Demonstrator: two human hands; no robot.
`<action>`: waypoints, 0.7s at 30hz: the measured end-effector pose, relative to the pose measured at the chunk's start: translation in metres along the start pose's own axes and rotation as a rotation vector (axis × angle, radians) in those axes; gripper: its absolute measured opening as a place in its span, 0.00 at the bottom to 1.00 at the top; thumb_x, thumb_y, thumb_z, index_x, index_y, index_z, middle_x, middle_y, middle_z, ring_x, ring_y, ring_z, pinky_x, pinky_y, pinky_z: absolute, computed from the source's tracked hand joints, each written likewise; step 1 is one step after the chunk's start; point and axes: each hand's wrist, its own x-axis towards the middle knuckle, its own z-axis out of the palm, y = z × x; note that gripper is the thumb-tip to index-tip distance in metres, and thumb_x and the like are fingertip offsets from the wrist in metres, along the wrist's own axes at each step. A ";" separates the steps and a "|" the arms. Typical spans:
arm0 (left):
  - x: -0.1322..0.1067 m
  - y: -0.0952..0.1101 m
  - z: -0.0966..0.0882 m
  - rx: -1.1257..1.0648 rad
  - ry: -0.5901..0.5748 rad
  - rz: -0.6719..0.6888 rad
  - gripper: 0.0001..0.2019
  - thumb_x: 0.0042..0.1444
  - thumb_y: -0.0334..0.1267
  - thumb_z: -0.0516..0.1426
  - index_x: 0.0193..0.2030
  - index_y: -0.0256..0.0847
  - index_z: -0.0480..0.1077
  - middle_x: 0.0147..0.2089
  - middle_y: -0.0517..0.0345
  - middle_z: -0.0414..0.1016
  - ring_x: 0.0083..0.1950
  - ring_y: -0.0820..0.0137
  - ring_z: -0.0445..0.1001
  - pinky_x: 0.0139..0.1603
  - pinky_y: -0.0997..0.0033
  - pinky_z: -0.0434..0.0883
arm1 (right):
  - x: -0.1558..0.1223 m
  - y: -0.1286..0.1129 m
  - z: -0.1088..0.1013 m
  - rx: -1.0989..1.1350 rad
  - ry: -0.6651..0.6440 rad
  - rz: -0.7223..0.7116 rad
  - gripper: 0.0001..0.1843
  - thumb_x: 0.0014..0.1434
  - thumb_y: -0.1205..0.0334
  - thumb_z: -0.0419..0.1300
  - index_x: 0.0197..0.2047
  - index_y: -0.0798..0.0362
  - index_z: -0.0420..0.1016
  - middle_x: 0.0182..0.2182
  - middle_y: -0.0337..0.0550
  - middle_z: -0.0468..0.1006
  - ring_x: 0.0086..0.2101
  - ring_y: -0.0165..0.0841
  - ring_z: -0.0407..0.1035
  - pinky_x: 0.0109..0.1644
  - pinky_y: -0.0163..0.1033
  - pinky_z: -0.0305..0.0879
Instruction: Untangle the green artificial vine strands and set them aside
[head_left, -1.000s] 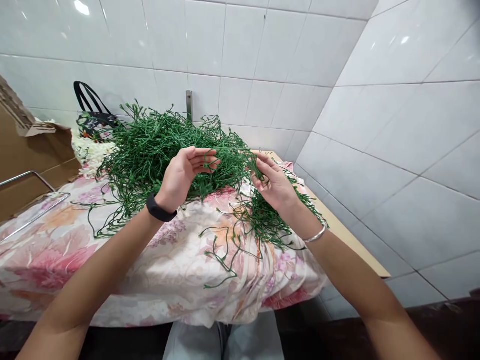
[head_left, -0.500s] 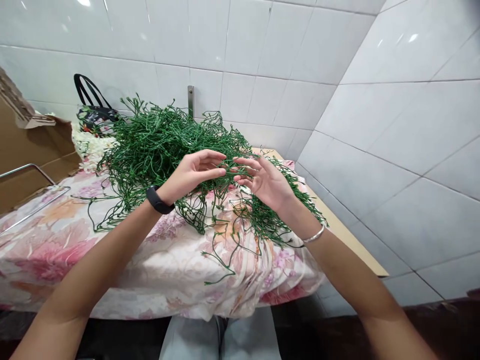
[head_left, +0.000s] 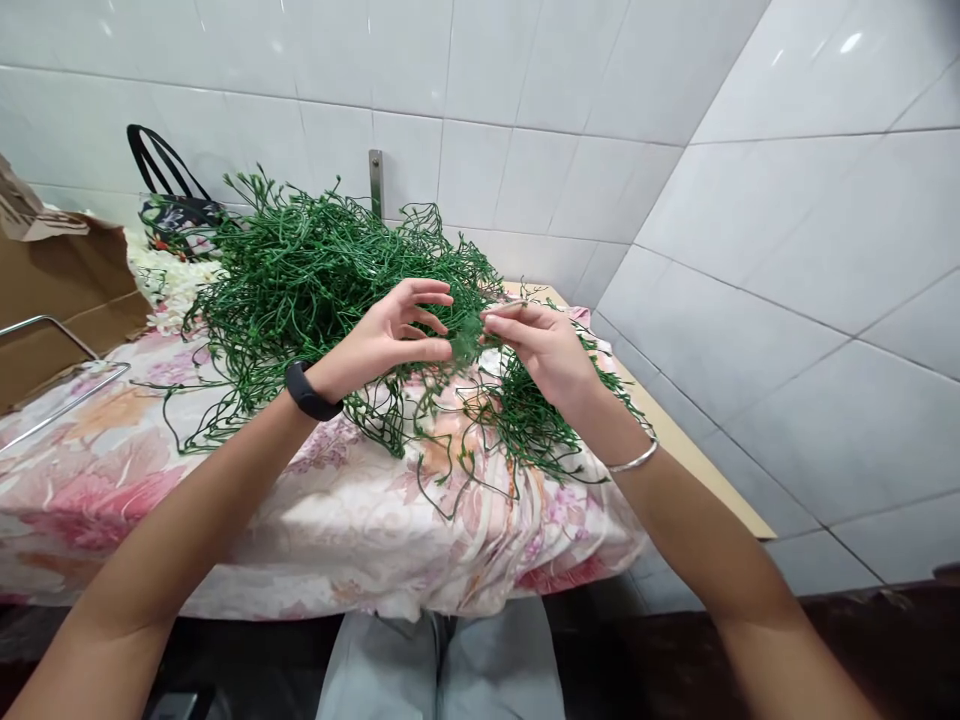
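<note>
A large tangled heap of green artificial flower stems (head_left: 300, 270) lies on the floral cloth, with thin branching ends trailing toward me. My left hand (head_left: 390, 325) is held in front of the heap, fingers curved and apart, with nothing gripped. Facing it, my right hand (head_left: 551, 350) pinches a green artificial stem (head_left: 466, 343) between thumb and fingers; the stem is blurred and hangs in the gap between the hands. Beneath my right hand and wrist lies a smaller bunch of the same stems (head_left: 532, 425).
The floral cloth (head_left: 322, 530) covers the table. At left are a cardboard box (head_left: 67, 290), a bent metal rod (head_left: 75, 400) and white artificial flowers (head_left: 176, 285). Behind them stands a black floral bag (head_left: 184, 222). Tiled walls (head_left: 750, 220) close in the back and right.
My right fingers have gone from spread to pinched on a stem. My left fingers have opened wider. The loose stem ends hanging at the front have drawn up, and the view has tilted slightly down.
</note>
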 end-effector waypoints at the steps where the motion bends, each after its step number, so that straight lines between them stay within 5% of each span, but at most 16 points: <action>1: -0.001 0.000 0.000 0.009 -0.056 -0.019 0.32 0.39 0.36 0.64 0.53 0.43 0.60 0.54 0.50 0.64 0.45 0.69 0.71 0.44 0.68 0.70 | 0.001 0.001 0.000 0.055 0.000 0.010 0.06 0.46 0.62 0.64 0.29 0.54 0.74 0.27 0.36 0.74 0.30 0.24 0.68 0.43 0.35 0.64; 3: -0.001 -0.001 0.001 0.028 -0.157 -0.069 0.35 0.38 0.35 0.65 0.54 0.42 0.58 0.49 0.49 0.68 0.43 0.69 0.72 0.43 0.67 0.70 | 0.002 0.002 -0.001 0.146 -0.005 0.042 0.05 0.46 0.63 0.63 0.29 0.54 0.74 0.26 0.35 0.74 0.31 0.24 0.70 0.44 0.35 0.65; 7: -0.001 -0.004 0.002 0.106 -0.314 -0.165 0.20 0.44 0.38 0.62 0.45 0.35 0.66 0.33 0.54 0.72 0.35 0.72 0.71 0.38 0.69 0.69 | 0.002 0.003 0.001 0.222 -0.020 0.100 0.06 0.46 0.64 0.63 0.30 0.55 0.72 0.26 0.35 0.74 0.31 0.24 0.71 0.44 0.34 0.66; 15: -0.003 -0.010 0.011 0.269 -0.499 -0.104 0.19 0.43 0.43 0.61 0.43 0.37 0.70 0.34 0.57 0.71 0.32 0.76 0.65 0.33 0.77 0.63 | 0.008 0.014 0.001 0.103 -0.037 0.081 0.06 0.48 0.64 0.61 0.31 0.55 0.70 0.26 0.35 0.74 0.31 0.24 0.71 0.42 0.34 0.67; 18: -0.006 -0.023 0.017 0.319 -0.526 -0.124 0.12 0.43 0.40 0.61 0.35 0.36 0.73 0.24 0.62 0.65 0.25 0.79 0.60 0.25 0.78 0.57 | 0.012 0.009 -0.005 -0.109 0.008 -0.047 0.05 0.50 0.65 0.59 0.33 0.54 0.70 0.30 0.38 0.74 0.31 0.24 0.69 0.40 0.32 0.67; 21: -0.007 -0.039 0.022 0.293 -0.465 -0.186 0.08 0.42 0.37 0.61 0.29 0.35 0.72 0.21 0.63 0.62 0.22 0.80 0.57 0.23 0.77 0.53 | -0.002 -0.021 -0.015 -0.229 0.142 -0.392 0.07 0.50 0.68 0.59 0.35 0.53 0.69 0.35 0.38 0.73 0.36 0.23 0.67 0.39 0.29 0.65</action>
